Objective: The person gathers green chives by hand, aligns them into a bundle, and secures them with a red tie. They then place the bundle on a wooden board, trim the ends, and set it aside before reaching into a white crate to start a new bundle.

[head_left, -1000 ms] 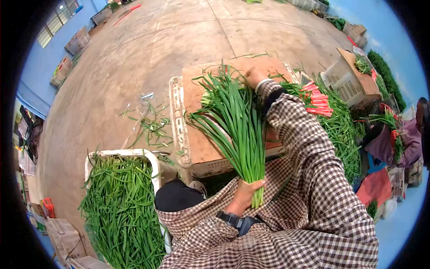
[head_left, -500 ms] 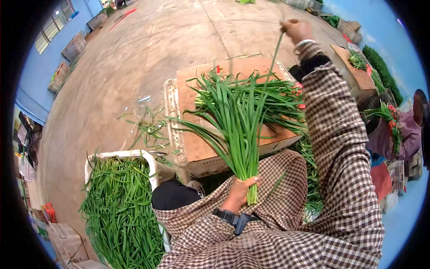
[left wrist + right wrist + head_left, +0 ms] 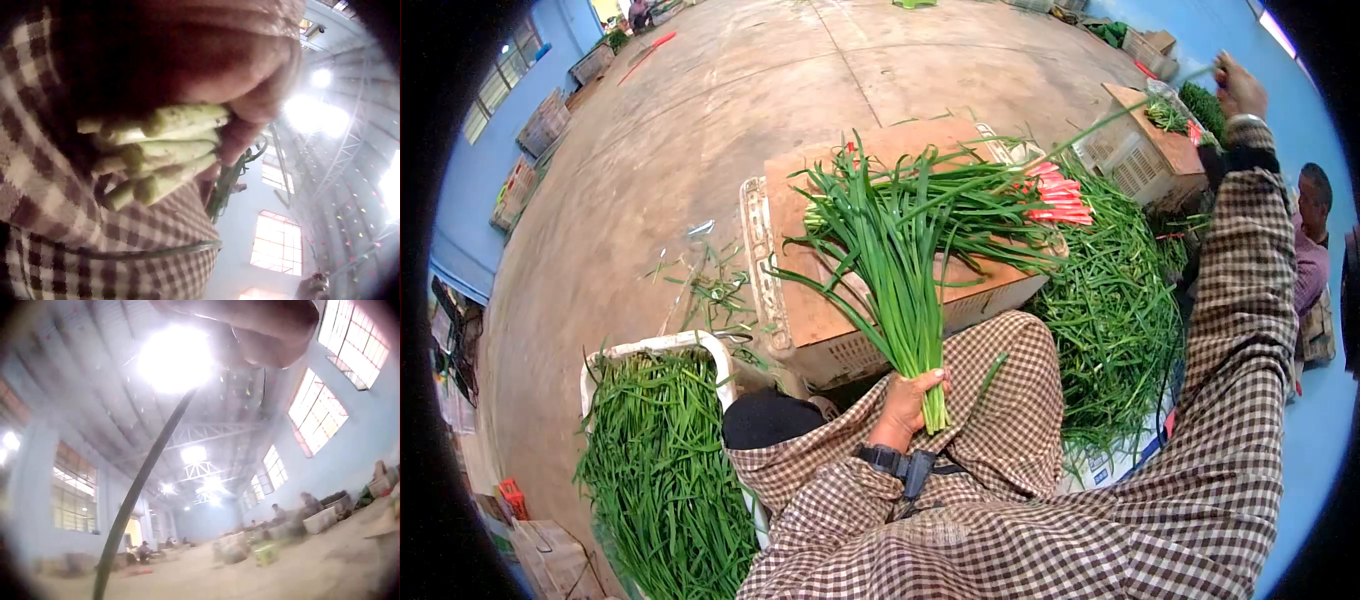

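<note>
Hands were well apart: left hand (image 3: 905, 402) clamped round the bunch (image 3: 905, 290) near its stem ends, leaves fanned over the board (image 3: 815, 315); right hand (image 3: 1242, 90), raised far right, pinched one long leaf (image 3: 147, 469). Red-ended bundles (image 3: 1056, 196) lay at the board's right, a tub (image 3: 665, 343) of greens stood left.

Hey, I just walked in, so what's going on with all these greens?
A person is handling long leafy greens. Their left hand grips a bunch near its pale stalk ends, over the lap, with the leaves fanning across a board. The raised right hand holds one long green strand. Red-wrapped ends show at the board's right side. A full white-rimmed tub stands to the left, and a loose pile of greens lies to the right.
</note>
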`<act>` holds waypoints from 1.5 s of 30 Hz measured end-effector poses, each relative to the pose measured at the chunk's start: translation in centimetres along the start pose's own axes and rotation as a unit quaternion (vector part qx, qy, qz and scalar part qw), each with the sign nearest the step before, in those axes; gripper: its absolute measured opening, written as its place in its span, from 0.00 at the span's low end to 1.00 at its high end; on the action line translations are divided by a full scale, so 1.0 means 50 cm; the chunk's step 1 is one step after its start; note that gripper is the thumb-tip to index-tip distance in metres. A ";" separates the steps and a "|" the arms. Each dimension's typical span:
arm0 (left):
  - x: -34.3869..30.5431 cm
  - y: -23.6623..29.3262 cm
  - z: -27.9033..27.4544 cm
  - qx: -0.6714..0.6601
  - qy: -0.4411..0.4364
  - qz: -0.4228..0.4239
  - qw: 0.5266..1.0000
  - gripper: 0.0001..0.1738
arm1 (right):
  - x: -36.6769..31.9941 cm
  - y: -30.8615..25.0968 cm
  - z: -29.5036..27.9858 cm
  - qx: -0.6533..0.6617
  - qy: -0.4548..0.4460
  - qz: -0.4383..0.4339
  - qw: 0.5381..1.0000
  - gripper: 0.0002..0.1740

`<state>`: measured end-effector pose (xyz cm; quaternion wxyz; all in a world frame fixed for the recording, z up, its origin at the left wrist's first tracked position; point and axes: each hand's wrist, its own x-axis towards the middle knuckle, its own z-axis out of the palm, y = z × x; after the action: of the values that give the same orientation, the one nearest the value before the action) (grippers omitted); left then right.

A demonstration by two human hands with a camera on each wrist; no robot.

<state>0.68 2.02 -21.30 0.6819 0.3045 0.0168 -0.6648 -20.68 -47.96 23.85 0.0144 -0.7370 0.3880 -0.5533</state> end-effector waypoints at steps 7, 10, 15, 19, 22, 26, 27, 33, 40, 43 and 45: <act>-0.008 0.008 0.003 0.024 0.014 0.006 1.000 0.14 | 0.012 0.122 -0.326 -0.313 0.111 0.325 0.886 0.19; -0.005 0.005 -0.007 0.032 0.020 -0.005 0.999 0.13 | 0.019 0.258 -0.459 -0.445 0.101 0.278 0.845 0.22; -0.014 0.010 0.013 0.029 0.018 -0.007 0.999 0.13 | -0.059 0.367 -0.444 -0.566 -0.049 0.169 0.806 0.23; -0.013 0.010 0.015 0.028 0.016 0.003 0.999 0.15 | -0.181 0.398 -0.221 -0.432 -0.281 -0.118 0.849 0.16; -0.014 0.013 0.021 0.060 0.021 0.013 0.998 0.16 | -0.377 -0.018 0.043 0.028 -0.341 0.190 0.920 0.16; -0.016 0.013 0.028 0.067 0.017 0.026 0.997 0.16 | -0.575 -0.280 0.267 0.160 -0.567 0.165 0.791 0.16; -0.021 0.017 0.034 0.059 0.012 0.028 0.998 0.16 | -0.620 -0.309 0.315 0.181 -0.606 0.167 0.756 0.16; -0.020 0.016 0.033 0.083 0.028 0.045 0.995 0.19 | -0.792 -0.349 0.529 0.024 -0.628 0.015 0.778 0.14; -0.022 0.021 0.039 0.093 0.041 0.053 0.993 0.17 | -0.768 -0.330 0.492 0.114 -0.628 0.109 0.762 0.08; -0.028 0.033 0.045 0.041 0.020 0.026 0.999 0.20 | -0.766 -0.304 0.458 0.176 -0.592 0.161 0.770 0.07; -0.032 0.038 0.048 0.047 0.012 0.025 0.999 0.19 | -0.768 -0.305 0.428 0.226 -0.523 0.190 0.800 0.07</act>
<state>1.32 2.26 -17.94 0.6828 0.3446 -0.0139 -0.6441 2.19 -23.48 -8.43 0.4856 -0.8018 0.3179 -0.1421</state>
